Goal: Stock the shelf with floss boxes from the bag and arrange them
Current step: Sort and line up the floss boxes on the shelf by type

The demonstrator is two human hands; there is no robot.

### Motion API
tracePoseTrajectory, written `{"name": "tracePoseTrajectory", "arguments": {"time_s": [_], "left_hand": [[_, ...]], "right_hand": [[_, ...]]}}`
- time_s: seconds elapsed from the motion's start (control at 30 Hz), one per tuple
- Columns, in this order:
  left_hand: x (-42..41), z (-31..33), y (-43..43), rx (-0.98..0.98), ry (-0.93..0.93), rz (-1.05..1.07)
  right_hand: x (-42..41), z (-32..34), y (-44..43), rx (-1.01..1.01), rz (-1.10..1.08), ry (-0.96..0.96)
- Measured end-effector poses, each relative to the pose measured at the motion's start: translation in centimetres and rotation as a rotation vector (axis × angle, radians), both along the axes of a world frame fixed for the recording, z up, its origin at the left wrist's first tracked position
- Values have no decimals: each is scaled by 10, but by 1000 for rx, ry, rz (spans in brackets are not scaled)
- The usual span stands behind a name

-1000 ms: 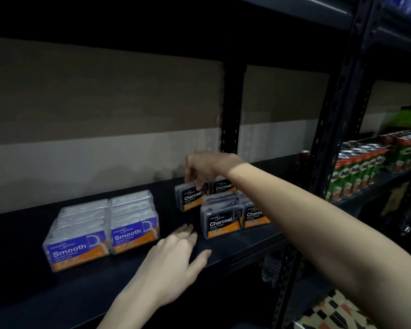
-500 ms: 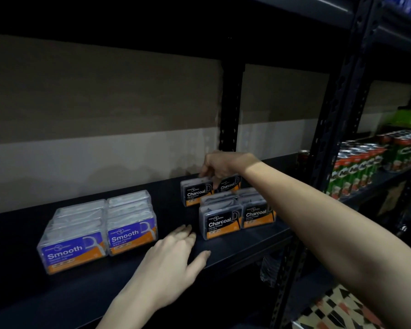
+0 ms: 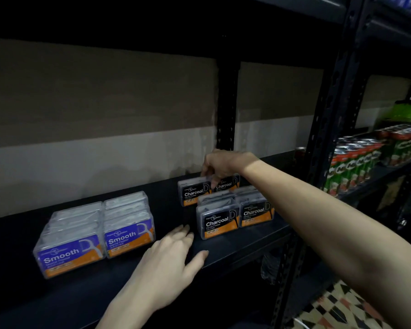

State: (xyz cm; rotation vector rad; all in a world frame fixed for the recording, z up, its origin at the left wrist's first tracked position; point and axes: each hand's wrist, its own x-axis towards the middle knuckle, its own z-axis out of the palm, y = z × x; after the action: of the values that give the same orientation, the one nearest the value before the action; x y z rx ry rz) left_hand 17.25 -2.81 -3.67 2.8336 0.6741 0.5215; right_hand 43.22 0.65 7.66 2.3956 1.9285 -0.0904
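right grip (image 3: 223, 166) now on the rear-right box (image 3: 225, 185), off the rear-left box (image 3: 193, 193).
i see it pinch that box; left grip (image 3: 169, 262) flat, fingers wide, on the dark shelf (image 3: 235, 249); cans (image 3: 356, 160) beside.

On the dark shelf (image 3: 235, 250), the clear Smooth boxes (image 3: 95, 243), blue and orange in front, stand upright in two tidy rows on the left. To their right stand the black and orange Charcoal boxes (image 3: 217, 223): two in front, touching, and two behind. The right hand (image 3: 223, 165) grips the back right box (image 3: 227, 185).
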Motion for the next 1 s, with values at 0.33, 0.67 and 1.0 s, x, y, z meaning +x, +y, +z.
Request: {"name": "tracePoseTrajectory", "arguments": {"time_s": [0.33, 0.67, 1.0], "left_hand": [[-2, 2, -1, -23, 13, -1], [-1, 3, -2, -26, 18, 8], [-1, 2, -4, -29, 34, 26]], "right_hand": [[7, 3, -3, -25, -21, 51], [-4, 25, -37, 179, -1, 38], [-13, 0, -58, 7, -59, 174]]}}
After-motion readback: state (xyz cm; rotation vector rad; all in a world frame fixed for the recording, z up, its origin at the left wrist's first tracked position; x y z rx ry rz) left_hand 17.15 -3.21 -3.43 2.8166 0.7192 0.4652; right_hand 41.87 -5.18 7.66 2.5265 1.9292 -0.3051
